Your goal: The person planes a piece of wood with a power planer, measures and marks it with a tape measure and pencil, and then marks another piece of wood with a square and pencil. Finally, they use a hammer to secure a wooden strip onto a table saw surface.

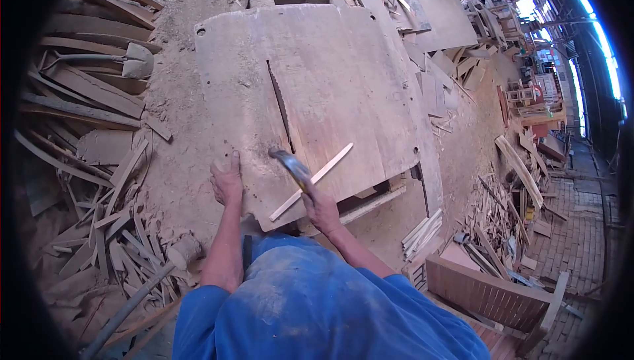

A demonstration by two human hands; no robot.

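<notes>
My right hand [321, 210] is wrapped round a hammer [291, 166], whose metal head is slightly blurred and points toward the left, close over the worn wooden tabletop [356, 89]. A thin pale wood strip [337, 159] lies slantwise on the board, passing beneath the hammer in this view. Ahead of the hammer runs a long dark slit [281, 106] with a jagged edge. At the board's left front edge, my left hand [226, 180] rests with its fingers apart and nothing in them.
Stacked planks and a shovel [137, 61] lie on the left, with wood scraps [125, 248] below them. A wooden chair [492, 291] stands at the lower right. More offcuts [422, 234] lie on the dusty floor, and a flat panel [439, 20] sits at the back.
</notes>
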